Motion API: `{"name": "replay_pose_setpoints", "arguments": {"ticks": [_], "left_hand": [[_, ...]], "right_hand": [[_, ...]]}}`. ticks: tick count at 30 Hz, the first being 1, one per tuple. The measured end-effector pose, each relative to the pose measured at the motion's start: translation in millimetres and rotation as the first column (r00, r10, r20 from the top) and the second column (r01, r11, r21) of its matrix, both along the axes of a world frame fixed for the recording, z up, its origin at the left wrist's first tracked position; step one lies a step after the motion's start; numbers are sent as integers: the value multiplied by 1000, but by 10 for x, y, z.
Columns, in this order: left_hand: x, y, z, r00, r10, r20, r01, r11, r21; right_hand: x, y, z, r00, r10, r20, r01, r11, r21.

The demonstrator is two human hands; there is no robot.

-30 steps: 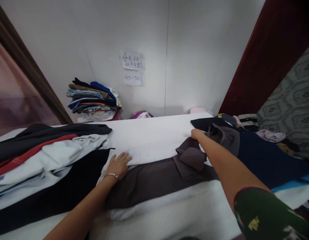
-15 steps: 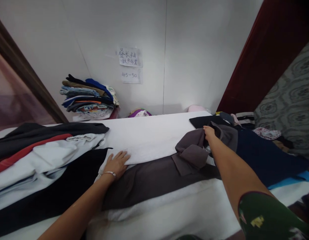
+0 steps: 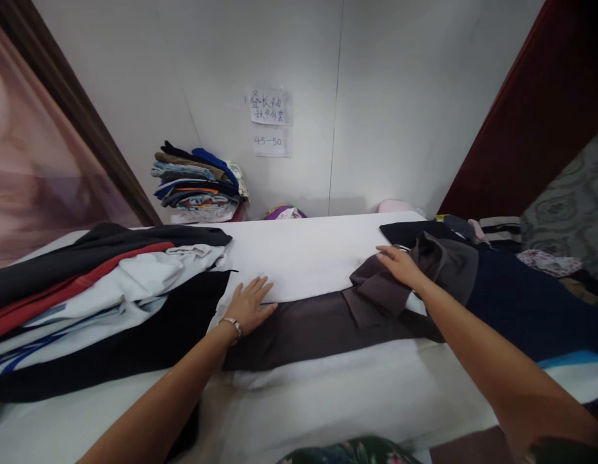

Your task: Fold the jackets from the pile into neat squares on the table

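A dark grey-brown garment (image 3: 299, 332) lies across the white-covered table, its right part bunched in loose folds. My left hand (image 3: 252, 303) rests flat with spread fingers on its left end, partly over white cloth; a bracelet is on that wrist. Over the bunched folds is my right hand (image 3: 398, 263), fingers stretched out to the left and apart. It touches the cloth or hovers just over it; I cannot tell which. A bit of white material shows under the folds beside my right wrist.
At left lies a heap of black, red and white clothes (image 3: 129, 283). A folded stack (image 3: 200, 187) stands by the wall under two handwritten paper signs (image 3: 271, 122). To the right are a navy garment (image 3: 526, 303) and a black folded piece (image 3: 410, 231). The white tabletop (image 3: 299, 248) runs along the wall.
My right hand has let go of the cloth it was pinching, its fingers now stretched out. My left hand stays flat on the garment. The whole view has shifted slightly.
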State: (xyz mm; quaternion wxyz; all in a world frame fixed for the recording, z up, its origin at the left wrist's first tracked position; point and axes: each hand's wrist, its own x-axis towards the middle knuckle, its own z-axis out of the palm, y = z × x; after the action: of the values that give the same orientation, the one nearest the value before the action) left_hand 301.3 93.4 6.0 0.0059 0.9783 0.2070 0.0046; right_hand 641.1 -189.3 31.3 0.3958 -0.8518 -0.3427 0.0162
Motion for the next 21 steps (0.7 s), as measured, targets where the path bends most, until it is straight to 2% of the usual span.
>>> {"name": "replay_pose_setpoints", "arguments": {"ticks": [3,5,8,11,13,15,17,19,21], "left_hand": [[-14,-71,-84,997,-25,-70,21,998,-53],[-8,-85,-113,994,-26,-104,20,998,-58],[-26,-108,-92,995,-20,-95,15,999,-44],[-109,-221,-54,1000,-7,-22,6,1000,-19],[-173,-345,-61,1000,-1,18,1,999,-38],[-213,-467,-96,1000,-1,25,3,996,-88],[-226,-549,-139,1000,5,19,-2,992,-129],[-223,-583,-167,1000,14,15,-11,989,-148],[-220,-581,-169,1000,15,13,-13,987,-160]], "right_hand": [[-393,-167,-194,982,187,-3,-186,971,-152],[-519,-271,-318,978,201,-57,-209,950,-233],[-590,-391,-376,979,190,-79,-203,956,-211],[-737,-485,-319,981,170,88,-161,982,-100],[-901,-538,-303,934,216,284,-206,976,-65],[-1047,-575,-350,848,337,410,-301,942,-151],[-1110,-584,-459,785,443,434,-350,894,-280],[-1072,-563,-604,771,474,424,-342,871,-352],[-967,-527,-741,782,451,430,-323,883,-340]]}}
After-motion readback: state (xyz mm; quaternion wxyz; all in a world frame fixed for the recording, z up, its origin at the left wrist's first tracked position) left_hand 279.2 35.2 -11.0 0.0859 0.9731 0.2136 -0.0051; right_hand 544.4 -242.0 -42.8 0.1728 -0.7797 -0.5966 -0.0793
